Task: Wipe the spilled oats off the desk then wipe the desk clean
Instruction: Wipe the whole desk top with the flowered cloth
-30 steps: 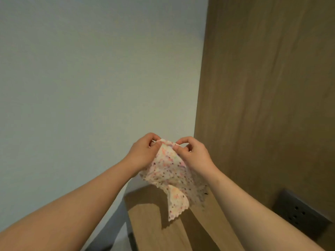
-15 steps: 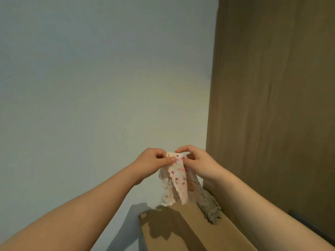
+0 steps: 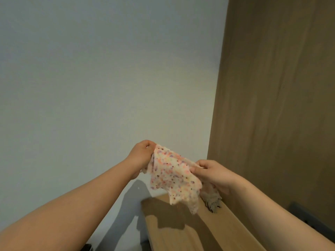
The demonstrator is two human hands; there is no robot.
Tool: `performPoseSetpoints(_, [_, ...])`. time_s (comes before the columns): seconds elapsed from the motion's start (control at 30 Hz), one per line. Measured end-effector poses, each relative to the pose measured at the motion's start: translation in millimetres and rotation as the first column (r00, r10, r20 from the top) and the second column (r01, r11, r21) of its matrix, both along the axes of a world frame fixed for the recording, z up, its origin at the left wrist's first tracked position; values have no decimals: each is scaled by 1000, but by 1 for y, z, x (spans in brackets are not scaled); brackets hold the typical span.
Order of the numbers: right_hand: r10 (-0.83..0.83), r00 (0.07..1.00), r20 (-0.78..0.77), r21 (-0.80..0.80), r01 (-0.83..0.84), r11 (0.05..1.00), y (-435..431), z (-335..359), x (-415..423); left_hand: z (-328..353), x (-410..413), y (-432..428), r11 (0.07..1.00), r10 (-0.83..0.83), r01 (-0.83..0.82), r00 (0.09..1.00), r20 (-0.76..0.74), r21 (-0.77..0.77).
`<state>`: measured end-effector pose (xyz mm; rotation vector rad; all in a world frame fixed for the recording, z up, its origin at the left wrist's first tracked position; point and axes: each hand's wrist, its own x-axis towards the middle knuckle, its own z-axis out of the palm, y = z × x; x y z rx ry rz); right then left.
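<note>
A plain, pale grey-white painted wall (image 3: 90, 78) fills the left and centre and meets a tall brown wood-grain panel (image 3: 281, 87) on the right along a straight vertical edge. Below, a light wooden desk top (image 3: 174, 238) runs along the panel, and a dark grey plate (image 3: 301, 210), partly hidden, sits low on the panel. The light is soft and dim, with grey shadows (image 3: 134, 198) on the wall and desk.

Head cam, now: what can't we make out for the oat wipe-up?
- Oats: none visible in the head view; only a corner of the desk shows, the rest cut off by the bottom edge and both forearms.
- Grey crumpled thing on the desk: head view, partly hidden by the spotted cloth and the right hand; unidentifiable.
- Dark panel at lower right: mostly covered by the right forearm.
</note>
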<state>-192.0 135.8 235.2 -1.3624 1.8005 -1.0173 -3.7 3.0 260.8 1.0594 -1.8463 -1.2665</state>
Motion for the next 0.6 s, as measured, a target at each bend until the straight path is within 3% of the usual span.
performPoseSetpoints(0.17, [-74,992,-98,-75,66,995,-1,-5,0,-26,-8,6,983,-169,163,984,63,88])
performPoseSetpoints(0.3, [-73,980,-185,-45,66,997,8,-4,-7,-34,-18,8,995,-92,89,993,75,44])
performPoseSetpoints(0.43, [-54,959,-279,36,67,997,19,-9,-19,-36,-21,3,988,-109,97,989,98,123])
performPoseSetpoints(0.6, [-61,934,-353,119,109,987,32,-18,-39,-40,-29,-1,948,-105,127,990,-91,291])
